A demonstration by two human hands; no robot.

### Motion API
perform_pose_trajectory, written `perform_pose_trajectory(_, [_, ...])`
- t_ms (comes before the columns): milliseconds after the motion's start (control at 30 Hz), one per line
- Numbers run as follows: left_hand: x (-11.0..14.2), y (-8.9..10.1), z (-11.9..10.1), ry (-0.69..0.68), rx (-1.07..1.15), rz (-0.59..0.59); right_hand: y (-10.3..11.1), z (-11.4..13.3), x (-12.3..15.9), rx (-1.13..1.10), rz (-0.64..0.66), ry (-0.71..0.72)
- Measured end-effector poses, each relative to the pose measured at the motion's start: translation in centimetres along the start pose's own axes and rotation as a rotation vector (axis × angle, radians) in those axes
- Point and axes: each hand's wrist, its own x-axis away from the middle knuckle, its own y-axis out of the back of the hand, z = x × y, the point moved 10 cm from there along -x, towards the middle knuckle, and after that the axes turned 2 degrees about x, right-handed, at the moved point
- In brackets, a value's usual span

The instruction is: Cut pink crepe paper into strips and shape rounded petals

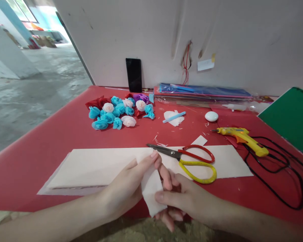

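A small strip of white crepe paper (151, 188) is pinched between my two hands near the table's front edge. My left hand (131, 181) grips its upper end, thumb on top. My right hand (178, 198) holds the lower end between thumb and fingers. Just beyond, scissors (175, 154) with one red and one yellow handle lie on a long folded sheet of white paper (91, 166), blades pointing left. My hands hide part of that sheet.
Several blue, white, red and purple paper flowers (120, 109) sit at the back left. A yellow glue gun (244, 137) with a black cord lies right. A phone (134, 75) leans on the wall near plastic-wrapped paper (204, 92). A green board (290, 117) stands far right.
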Motion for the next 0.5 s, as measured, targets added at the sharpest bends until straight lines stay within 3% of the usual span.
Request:
perform_pose_trajectory(267, [-0.3, 1.7, -1.9, -0.065, -0.03, -0.085, 0.0, 0.8, 0.3, -0.025, 0.038, 0.072])
perform_pose_trajectory(400, [-0.1, 1.5, -2.6, -0.129, -0.258, -0.026, 1.3, 2.0, 0.6, -0.02, -0.067, 0.167])
perform_pose_trajectory(500, [0.1, 1.8, -3.1, -0.18, -0.44, -0.062, 1.9, 2.2, 0.7, -0.015, -0.119, 0.178])
